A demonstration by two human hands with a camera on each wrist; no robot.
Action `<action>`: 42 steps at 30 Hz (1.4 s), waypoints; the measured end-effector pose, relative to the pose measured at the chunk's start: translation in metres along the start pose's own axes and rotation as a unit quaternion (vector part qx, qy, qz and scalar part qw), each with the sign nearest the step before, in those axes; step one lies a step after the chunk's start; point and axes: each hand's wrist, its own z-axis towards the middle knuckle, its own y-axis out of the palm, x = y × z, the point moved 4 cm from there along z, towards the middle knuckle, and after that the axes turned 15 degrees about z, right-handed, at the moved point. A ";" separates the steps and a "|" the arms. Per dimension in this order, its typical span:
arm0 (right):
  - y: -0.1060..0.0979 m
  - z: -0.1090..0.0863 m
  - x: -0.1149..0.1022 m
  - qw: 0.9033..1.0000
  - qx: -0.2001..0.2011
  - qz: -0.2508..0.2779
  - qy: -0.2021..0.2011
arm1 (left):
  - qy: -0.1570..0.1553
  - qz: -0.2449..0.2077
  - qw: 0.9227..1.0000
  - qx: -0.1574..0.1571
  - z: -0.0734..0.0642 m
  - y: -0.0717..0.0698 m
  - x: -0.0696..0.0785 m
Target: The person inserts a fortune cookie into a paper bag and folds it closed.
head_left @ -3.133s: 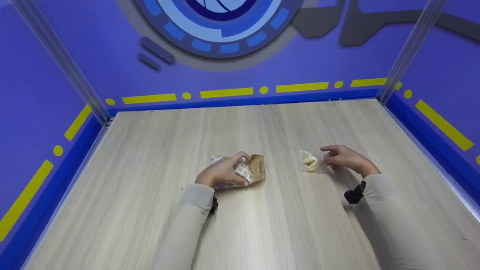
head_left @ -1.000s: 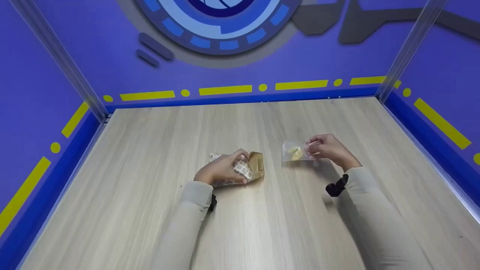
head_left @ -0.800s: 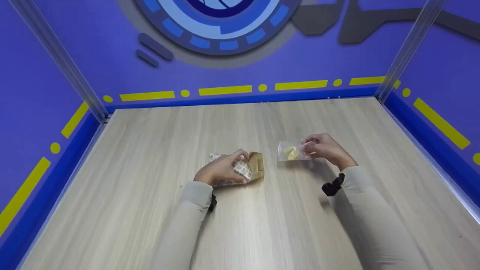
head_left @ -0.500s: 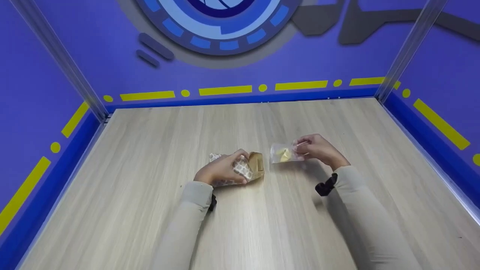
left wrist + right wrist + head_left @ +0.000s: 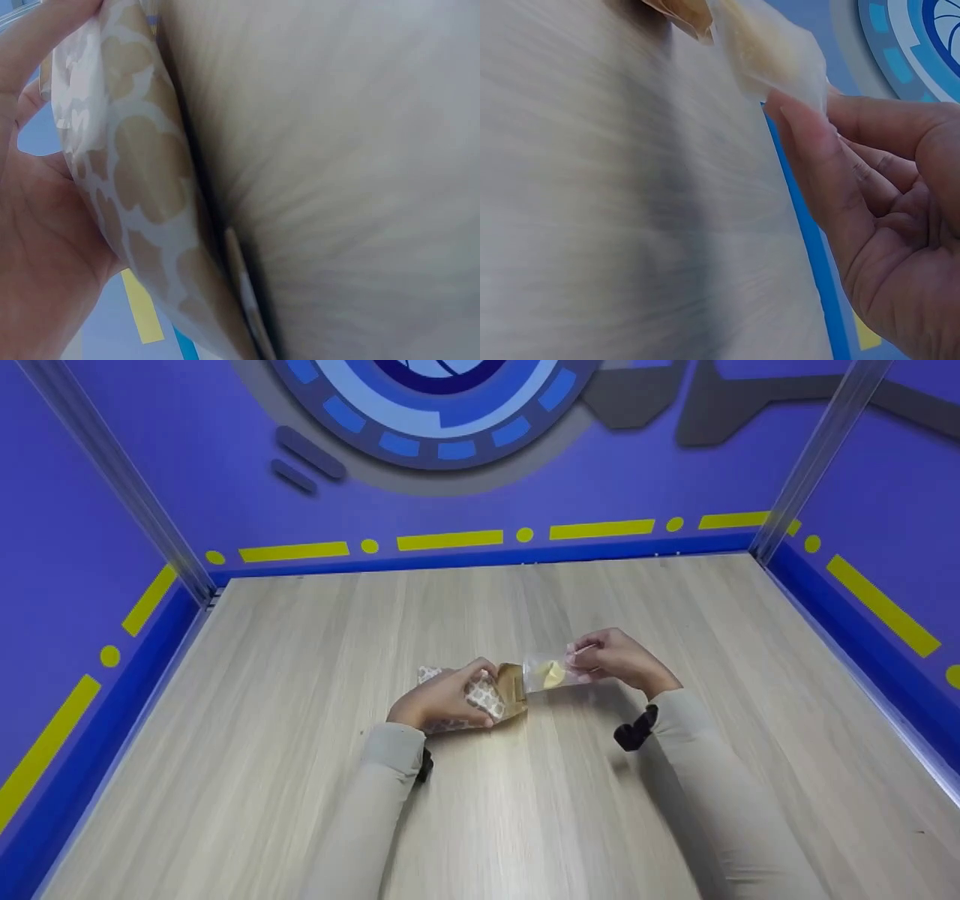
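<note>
My left hand [image 5: 442,697] grips a paper bag [image 5: 486,696] printed with brown-grey spots on white, which lies on its side on the table. Its brown mouth [image 5: 513,690] stands open toward the right. In the left wrist view the spotted bag [image 5: 150,169] bulges between thumb and fingers. My right hand [image 5: 619,660] pinches the right end of a small clear plastic packet [image 5: 534,673] holding a pale yellow folded piece [image 5: 553,673], maybe a fortune cookie. The packet's left edge is at the bag's mouth. In the right wrist view thumb and fingertips pinch the packet [image 5: 772,52].
A light wood-grain table [image 5: 315,660] spreads around both hands. Blue-purple panels with yellow marks, such as the back wall [image 5: 450,510], close it in at the back and on both sides. A black wrist device [image 5: 636,729] sits under the right sleeve.
My right hand has lifted the packet off the table and carried it left, up to the bag's mouth. The left hand and the bag have stayed in place.
</note>
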 end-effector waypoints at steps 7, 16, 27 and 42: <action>0.011 0.004 0.001 1.000 -0.007 -0.007 0.011 | -0.002 0.008 1.000 -0.004 0.000 -0.001 0.000; 0.025 0.010 0.004 1.000 -0.011 -0.002 0.025 | 0.002 0.000 1.000 -0.004 -0.001 0.000 0.000; 0.039 0.011 0.001 0.999 -0.021 -0.006 0.036 | 0.009 -0.004 1.000 0.000 0.001 0.000 0.000; 0.055 0.017 0.010 0.999 -0.015 0.013 0.029 | 0.006 -0.011 1.000 0.001 0.000 0.000 -0.001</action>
